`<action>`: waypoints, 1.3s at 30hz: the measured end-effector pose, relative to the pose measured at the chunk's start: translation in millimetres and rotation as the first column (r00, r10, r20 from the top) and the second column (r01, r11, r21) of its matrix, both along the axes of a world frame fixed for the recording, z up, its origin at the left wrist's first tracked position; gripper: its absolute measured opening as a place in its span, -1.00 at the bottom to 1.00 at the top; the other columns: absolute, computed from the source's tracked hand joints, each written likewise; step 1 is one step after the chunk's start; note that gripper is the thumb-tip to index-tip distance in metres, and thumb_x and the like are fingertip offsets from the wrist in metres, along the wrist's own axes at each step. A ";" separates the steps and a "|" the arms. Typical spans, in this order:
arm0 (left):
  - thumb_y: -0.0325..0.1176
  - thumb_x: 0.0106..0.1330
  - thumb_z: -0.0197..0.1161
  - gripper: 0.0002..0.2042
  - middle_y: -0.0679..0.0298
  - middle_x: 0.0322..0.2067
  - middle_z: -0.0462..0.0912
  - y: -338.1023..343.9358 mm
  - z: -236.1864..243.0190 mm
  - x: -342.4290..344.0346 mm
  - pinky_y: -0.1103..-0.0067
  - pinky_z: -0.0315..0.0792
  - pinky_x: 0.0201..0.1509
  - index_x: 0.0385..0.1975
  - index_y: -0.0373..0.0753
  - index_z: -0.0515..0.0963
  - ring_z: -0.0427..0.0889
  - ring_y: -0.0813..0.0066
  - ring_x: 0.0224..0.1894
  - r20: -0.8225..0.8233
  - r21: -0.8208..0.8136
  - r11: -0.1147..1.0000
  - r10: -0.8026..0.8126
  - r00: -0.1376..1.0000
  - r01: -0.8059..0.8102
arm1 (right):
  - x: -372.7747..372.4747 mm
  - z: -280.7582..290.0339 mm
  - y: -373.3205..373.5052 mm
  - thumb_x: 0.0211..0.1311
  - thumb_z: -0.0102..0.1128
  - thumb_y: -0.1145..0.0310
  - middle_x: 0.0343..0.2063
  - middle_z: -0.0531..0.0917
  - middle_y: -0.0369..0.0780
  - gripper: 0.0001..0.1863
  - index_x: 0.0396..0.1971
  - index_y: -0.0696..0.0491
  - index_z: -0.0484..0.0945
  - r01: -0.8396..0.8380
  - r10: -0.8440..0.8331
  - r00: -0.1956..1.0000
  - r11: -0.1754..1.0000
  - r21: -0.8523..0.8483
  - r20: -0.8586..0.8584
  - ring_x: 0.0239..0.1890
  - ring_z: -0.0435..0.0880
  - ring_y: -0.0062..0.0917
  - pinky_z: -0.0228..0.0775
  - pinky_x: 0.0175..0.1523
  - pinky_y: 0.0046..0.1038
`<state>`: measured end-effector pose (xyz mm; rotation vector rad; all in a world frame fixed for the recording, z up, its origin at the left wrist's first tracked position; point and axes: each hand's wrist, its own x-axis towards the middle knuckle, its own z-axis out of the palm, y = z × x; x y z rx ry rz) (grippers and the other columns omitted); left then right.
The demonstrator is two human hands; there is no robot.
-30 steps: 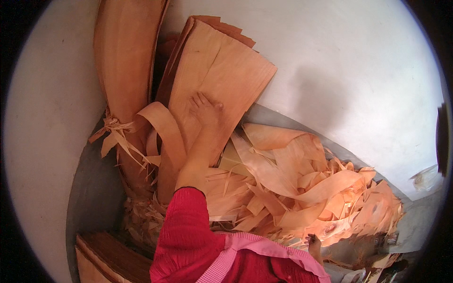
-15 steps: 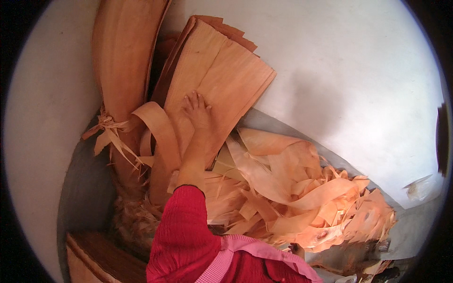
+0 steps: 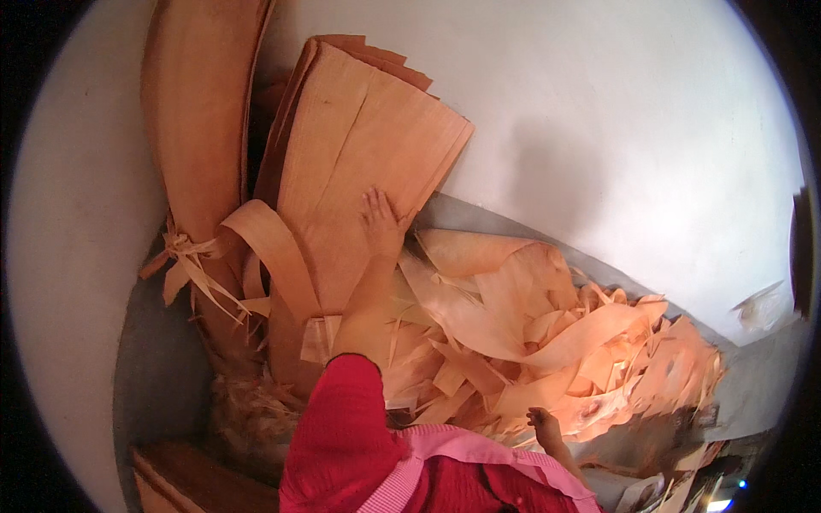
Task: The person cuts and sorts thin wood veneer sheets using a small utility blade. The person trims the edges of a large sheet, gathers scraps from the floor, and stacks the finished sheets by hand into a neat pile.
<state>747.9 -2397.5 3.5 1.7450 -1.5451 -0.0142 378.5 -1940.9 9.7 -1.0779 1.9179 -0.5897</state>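
A stack of wide, reddish-brown wood veneer sheets (image 3: 342, 145) leans against the wall. My left hand (image 3: 380, 221) lies on its front sheet near the right edge, palm down and fingers spread. That front sheet has a long split running down it. My right hand (image 3: 544, 423) is raised low at the right, beside a heap of veneer scraps (image 3: 547, 325); its fingers are loosely bent and apart, and I see nothing in them. A curled veneer strip (image 3: 272, 235) loops out left of the stack.
A tall veneer bundle (image 3: 201, 111), tied with a knotted strip (image 3: 190, 245), stands at the left. More stacked wood (image 3: 192, 479) sits at the lower left. The white wall (image 3: 633, 128) rises behind, with a clear plastic piece (image 3: 761, 306) at the right.
My left hand has slid toward the right edge of the front sheet. My right hand has come up further into view. The whole view has shifted slightly, moving the stack leftward.
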 end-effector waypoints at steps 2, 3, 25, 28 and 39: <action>-0.10 0.10 0.13 -0.42 -0.01 0.18 0.07 14.0 -9.3 15.0 0.25 0.14 0.15 0.06 -0.32 0.21 0.05 0.09 0.23 -0.075 -0.123 0.989 -0.092 0.993 0.082 | 1.4 -0.5 5.5 0.16 -0.09 0.53 -0.39 0.57 -0.15 -0.79 -0.22 0.24 0.42 0.016 -0.013 0.999 0.997 0.073 -0.045 -0.40 0.56 -0.53 0.44 -0.27 -0.55; -0.13 0.12 0.12 -0.48 0.00 0.13 0.15 18.9 -12.9 23.4 0.33 0.18 0.13 0.02 -0.32 0.25 0.12 0.14 0.19 -0.067 -0.099 0.991 -0.100 0.993 0.093 | 7.5 1.5 4.1 0.16 -0.09 0.53 -0.40 0.58 -0.15 -0.80 -0.23 0.25 0.43 -0.008 0.010 1.000 0.998 0.064 -0.029 -0.42 0.56 -0.54 0.44 -0.28 -0.56; -0.29 0.16 0.04 -0.80 0.17 -0.51 0.51 76.5 2.4 96.2 0.56 0.35 -0.33 -0.40 -0.31 0.47 0.47 0.45 -0.44 -0.596 0.137 0.990 0.113 0.795 -0.038 | -15.9 -67.8 -47.2 0.13 -0.04 0.54 -0.43 0.54 -0.24 -0.80 -0.22 0.18 0.42 -0.036 0.069 0.959 0.992 -0.124 0.273 -0.44 0.53 -0.58 0.38 -0.42 -0.59; -0.27 0.16 0.06 -0.77 0.08 -0.56 0.53 97.2 -5.0 125.6 0.49 0.39 -0.37 -0.40 -0.33 0.49 0.52 0.34 -0.49 -0.425 0.062 0.994 0.108 0.899 -0.090 | 19.2 -31.9 -88.4 0.15 0.02 0.37 -0.47 0.54 -0.22 -0.74 -0.25 0.25 0.42 -0.178 0.194 0.952 0.980 -0.088 0.238 -0.38 0.52 -0.60 0.44 -0.41 -0.58; -0.36 0.09 0.16 -0.50 0.01 0.17 0.09 75.1 90.6 231.5 0.32 -0.08 0.25 0.06 -0.30 0.24 0.03 0.06 0.22 -0.190 -0.412 0.904 -0.210 0.959 0.117 | 239.4 23.5 -312.0 0.13 -0.03 0.54 -0.20 0.52 -0.27 -0.45 0.16 0.05 0.10 -0.350 0.469 0.810 0.868 -0.353 0.352 -0.34 0.41 -0.67 0.29 -0.34 -0.68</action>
